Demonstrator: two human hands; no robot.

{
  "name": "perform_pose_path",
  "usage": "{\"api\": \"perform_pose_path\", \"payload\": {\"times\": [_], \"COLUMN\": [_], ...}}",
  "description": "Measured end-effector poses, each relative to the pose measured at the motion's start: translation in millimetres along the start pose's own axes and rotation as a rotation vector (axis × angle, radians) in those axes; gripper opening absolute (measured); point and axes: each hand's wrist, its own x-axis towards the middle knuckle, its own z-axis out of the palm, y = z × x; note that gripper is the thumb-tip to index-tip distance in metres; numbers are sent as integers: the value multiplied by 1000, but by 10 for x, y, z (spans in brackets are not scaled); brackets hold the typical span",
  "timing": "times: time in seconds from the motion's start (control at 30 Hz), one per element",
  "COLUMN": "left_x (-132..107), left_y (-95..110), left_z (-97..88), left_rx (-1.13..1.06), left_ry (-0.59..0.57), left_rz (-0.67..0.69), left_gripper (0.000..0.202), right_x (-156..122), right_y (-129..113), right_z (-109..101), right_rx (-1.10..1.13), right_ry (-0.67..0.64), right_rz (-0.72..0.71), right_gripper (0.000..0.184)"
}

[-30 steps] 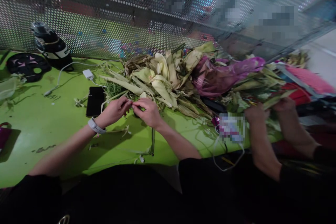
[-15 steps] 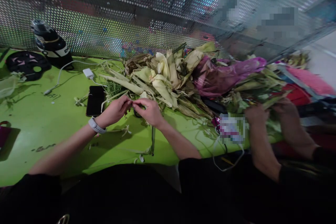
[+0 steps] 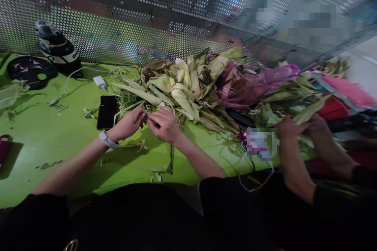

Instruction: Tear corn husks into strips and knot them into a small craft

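Note:
My left hand [image 3: 131,122] is closed in a pinch, its fingertips meeting those of my right hand [image 3: 165,124] in front of the leaf pile. The right hand's fingers are curled together too. Whatever sits between the fingertips is too small to make out. Just beyond the hands lies a heap of pale corn husks [image 3: 184,100], with thin green stems [image 3: 129,100] at its left side. A dark phone [image 3: 106,113] rests flat on the green table [image 3: 73,137], left of my left hand. Small husk scraps [image 3: 142,146] lie below my hands.
At the back left stand a black bottle [image 3: 60,53] and a black tray [image 3: 31,72]. A white charger [image 3: 99,82] with its cable lies nearby. A pink plastic bag [image 3: 250,86] sits right of the husks. At the right, another person's hands [image 3: 291,127] hold a leaf.
My right hand has turned slightly, its back now more toward me, and its fingers have shifted at the pinch. My left hand is nearly still. The other person's hands have moved a leaf.

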Motion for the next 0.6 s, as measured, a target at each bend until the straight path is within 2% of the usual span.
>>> {"api": "perform_pose_path", "payload": {"times": [0.13, 0.33, 0.6], "left_x": [2, -3, -26], "left_y": [34, 60, 110], "left_z": [-24, -8, -39], "left_rx": [63, 96, -34], "left_ry": [-1, -12, -52], "left_rz": [56, 52, -57], "left_gripper": [21, 21, 31], "right_x": [16, 2, -13], "right_y": [71, 86, 12], "right_z": [-17, -2, -22], "right_rx": [148, 131, -54], "right_ry": [-1, -65, -39], "right_rz": [122, 88, -21], "right_gripper": [26, 30, 24]}}
